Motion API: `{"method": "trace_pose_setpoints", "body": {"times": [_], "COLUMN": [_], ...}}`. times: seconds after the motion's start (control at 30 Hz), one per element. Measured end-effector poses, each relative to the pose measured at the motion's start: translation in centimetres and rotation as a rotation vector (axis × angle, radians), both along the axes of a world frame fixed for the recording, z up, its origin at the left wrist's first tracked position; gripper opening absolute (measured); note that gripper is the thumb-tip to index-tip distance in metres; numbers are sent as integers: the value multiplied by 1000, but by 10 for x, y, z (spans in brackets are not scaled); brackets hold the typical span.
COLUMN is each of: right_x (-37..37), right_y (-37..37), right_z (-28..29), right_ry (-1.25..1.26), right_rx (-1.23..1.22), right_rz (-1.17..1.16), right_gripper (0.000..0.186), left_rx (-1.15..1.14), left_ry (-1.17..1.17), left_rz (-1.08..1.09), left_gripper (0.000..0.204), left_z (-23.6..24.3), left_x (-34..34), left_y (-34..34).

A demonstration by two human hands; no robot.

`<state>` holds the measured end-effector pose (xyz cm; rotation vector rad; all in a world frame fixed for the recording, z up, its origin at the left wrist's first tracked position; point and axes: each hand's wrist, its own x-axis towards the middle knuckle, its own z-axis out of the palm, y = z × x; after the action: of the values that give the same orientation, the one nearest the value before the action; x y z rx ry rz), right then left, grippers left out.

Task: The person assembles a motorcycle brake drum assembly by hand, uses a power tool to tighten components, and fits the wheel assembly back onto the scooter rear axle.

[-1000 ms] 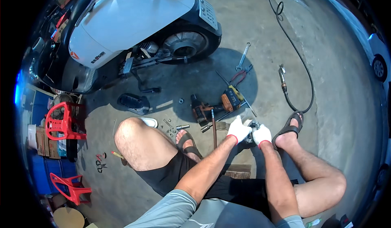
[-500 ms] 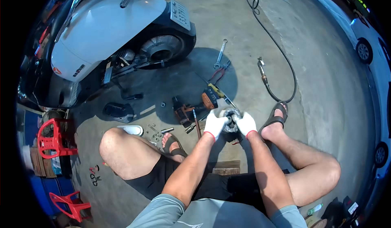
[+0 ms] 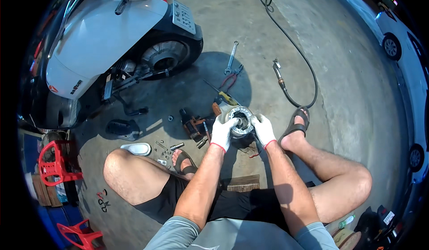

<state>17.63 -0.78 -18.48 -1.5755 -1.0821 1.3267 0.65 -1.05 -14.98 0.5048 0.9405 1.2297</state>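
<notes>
In front of me, both white-gloved hands hold a round metal housing [image 3: 231, 112] with a pale ring-shaped rim and a dark hollow middle, its open face turned up. My left hand [image 3: 222, 133] grips its left side, with the thumb at the opening. At the right side, my right hand [image 3: 262, 128] holds the edge with closed fingers. Small parts inside the hollow are too dark to make out. Just left of the housing lies an orange-and-black power drill [image 3: 193, 125], partly hidden by my left hand. Beyond the housing is a yellow-handled screwdriver [image 3: 228, 98].
Red-handled pliers [image 3: 229, 81] and a wrench [image 3: 231, 58] lie farther out. A white scooter [image 3: 107, 35] stands at upper left. Sockets [image 3: 177, 146] and small hardware lie by my left foot. A black hose [image 3: 295, 42] curves at right. A wooden block [image 3: 243, 183] sits close to me.
The housing has come up and tilted, so its ring and hollow now show clearly. My hands sit farther apart around it. The whole view has shifted slightly.
</notes>
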Motion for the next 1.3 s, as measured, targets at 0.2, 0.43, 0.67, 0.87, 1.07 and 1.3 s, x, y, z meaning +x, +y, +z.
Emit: {"method": "trace_pose_setpoints", "body": {"times": [0.2, 0.43, 0.67, 0.87, 1.07, 1.3], "right_x": [16, -28, -61, -110, -96, -32], "right_y": [18, 105, 214, 264, 281, 306], "right_z": [-33, 24, -52, -62, -69, -113], "right_ry": [29, 6, -791, -997, -957, -828], "right_rx": [108, -173, -203, -337, -432, -325], "right_rz": [-87, 14, 98, 48, 91, 1], "right_gripper": [33, 30, 39, 54, 45, 31], "left_rx": [-24, -92, -171, -242, -328, -212], "left_ry": [-28, -117, -151, -137, -109, -70], "left_rz": [137, 497, 615, 632, 637, 674], "left_gripper": [41, 38, 40, 47, 50, 47], "left_z": [14, 19, 20, 3, 16, 25], "left_x": [10, -22, -55, -57, -68, -80], "left_y": [10, 22, 41, 77, 108, 118]}}
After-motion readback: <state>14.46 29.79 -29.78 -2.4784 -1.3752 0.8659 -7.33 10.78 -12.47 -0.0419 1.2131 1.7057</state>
